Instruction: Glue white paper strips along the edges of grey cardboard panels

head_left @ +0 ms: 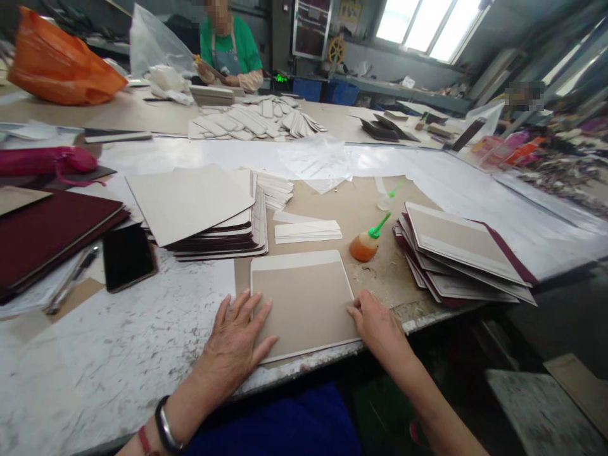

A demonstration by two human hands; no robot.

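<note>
A tan board with a white border (304,297) lies flat at the table's near edge. My left hand (235,339) rests on its left side, fingers spread flat. At the board's right edge my right hand (375,323) has its fingers curled and pressed against the border; whether they grip anything is hidden. Behind the board lie white paper strips (308,230) and an orange glue bottle with a green nozzle (367,244).
A stack of finished maroon-edged boards (463,253) sits to the right, a stack of grey and maroon boards (204,209) to the left, with a black phone (127,256) and maroon covers (47,231). Across the table a person in green (230,54) works beside white strips (256,120).
</note>
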